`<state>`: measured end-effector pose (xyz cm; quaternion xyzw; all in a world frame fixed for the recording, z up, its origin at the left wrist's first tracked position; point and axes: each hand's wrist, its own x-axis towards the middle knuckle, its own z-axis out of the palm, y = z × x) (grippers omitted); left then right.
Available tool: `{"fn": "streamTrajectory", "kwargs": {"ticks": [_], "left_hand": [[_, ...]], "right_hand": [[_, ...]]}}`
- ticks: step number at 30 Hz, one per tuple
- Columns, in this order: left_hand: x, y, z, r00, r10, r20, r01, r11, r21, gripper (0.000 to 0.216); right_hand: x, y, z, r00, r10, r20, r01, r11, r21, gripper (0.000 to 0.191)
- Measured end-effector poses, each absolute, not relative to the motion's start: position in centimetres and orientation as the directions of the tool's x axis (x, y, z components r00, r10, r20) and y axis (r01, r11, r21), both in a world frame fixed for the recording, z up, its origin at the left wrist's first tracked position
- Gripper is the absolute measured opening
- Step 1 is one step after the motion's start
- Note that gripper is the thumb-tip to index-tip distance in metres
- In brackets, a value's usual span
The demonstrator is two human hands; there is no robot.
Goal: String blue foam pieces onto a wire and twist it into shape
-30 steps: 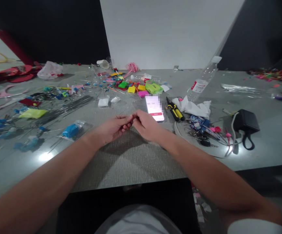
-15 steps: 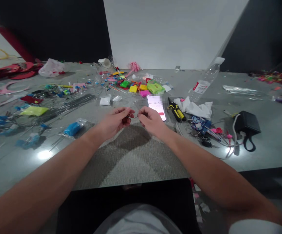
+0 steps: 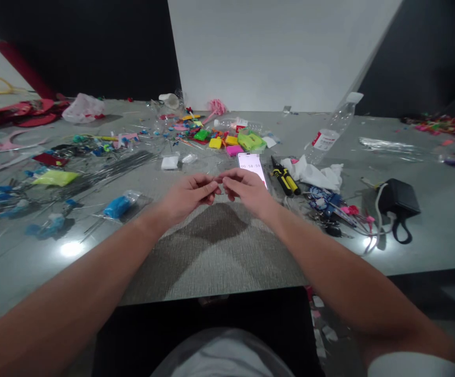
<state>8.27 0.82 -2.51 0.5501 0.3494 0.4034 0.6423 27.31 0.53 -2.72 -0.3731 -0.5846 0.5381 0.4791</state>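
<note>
My left hand (image 3: 188, 196) and my right hand (image 3: 245, 191) meet fingertip to fingertip above the grey table (image 3: 219, 251), just in front of a phone (image 3: 253, 165) with a lit screen. Both hands are pinched shut. What they pinch is too thin to make out in this view; half a second ago a fine wire ran between them. My right hand covers the phone's near end.
Yellow-handled pliers (image 3: 284, 178) lie right of the phone, then crumpled white tissue (image 3: 315, 175), a tilted clear bottle (image 3: 329, 133), keys and a black pouch (image 3: 398, 199). Coloured clay blocks (image 3: 231, 141) sit behind the phone. Wires and blue packets (image 3: 115, 207) litter the left.
Half a second ago my hands were pulled slightly apart with a thin wire between them; now the fingertips have come back together and sit a little farther from me.
</note>
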Motion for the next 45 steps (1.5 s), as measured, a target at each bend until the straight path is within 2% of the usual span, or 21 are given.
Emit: {"fn": "streamTrajectory", "kwargs": {"ticks": [6,15,23,31,33,37,45], "left_hand": [[8.2,1.1,-2.8,0.332,0.943,0.020,-0.117,0.020,0.993,0.027],[8.0,1.0,-2.7,0.365,0.928,0.079,-0.084,-0.051,0.995,0.022],[8.1,1.0,-2.4,0.372,0.917,0.145,0.045,-0.174,0.984,0.015],[8.0,1.3,-2.7,0.387,0.897,0.211,0.127,-0.279,0.952,0.011],[8.0,1.4,-2.9,0.386,0.894,0.229,0.141,-0.302,0.943,0.013],[7.8,1.5,-3.3,0.394,0.874,0.283,0.182,-0.376,0.908,0.012],[7.3,1.3,-3.0,0.416,0.808,0.417,0.320,-0.559,0.765,0.012]], "right_hand": [[27.3,0.9,-3.4,-0.211,0.964,0.159,-0.183,0.121,-0.976,0.017],[27.4,0.7,-3.5,-0.212,0.968,0.132,-0.206,0.088,-0.975,0.025],[26.9,0.3,-3.8,-0.204,0.955,0.217,-0.159,0.186,-0.969,0.013],[27.1,-0.4,-3.0,-0.173,0.925,0.339,-0.059,0.334,-0.941,0.011],[27.3,-0.3,-2.9,-0.176,0.933,0.314,-0.058,0.308,-0.950,0.012],[27.5,0.2,-2.9,-0.247,0.951,0.185,-0.126,0.157,-0.979,0.017],[27.7,0.1,-2.2,-0.433,0.901,-0.039,-0.201,-0.138,-0.970,0.032]]}}
